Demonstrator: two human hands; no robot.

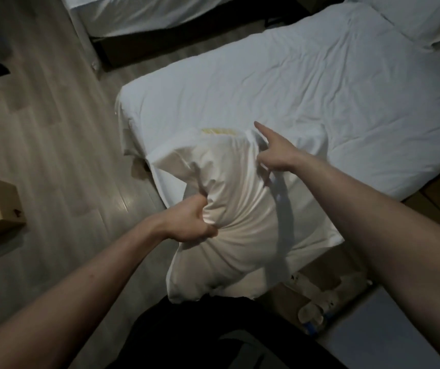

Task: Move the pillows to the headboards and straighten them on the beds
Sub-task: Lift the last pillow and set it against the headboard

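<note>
A white pillow (229, 217) is held up over the foot corner of a bed (280, 89) covered in a creased white sheet. My left hand (191, 222) is clenched on a bunch of the pillow's left side. My right hand (272, 153) pinches the fabric near the pillow's upper right edge, with the index finger sticking out straight. A second white pillow (413, 17) lies at the far end of the same bed, top right. A yellowish patch of the pillow's filling shows at its top opening.
Another bed (144, 14) with white sheets stands across the top left. Wooden floor (53, 129) fills the left side. A brown cardboard box (3, 206) sits at the left edge. Cardboard and plastic bottles (317, 302) lie beside the bed at lower right.
</note>
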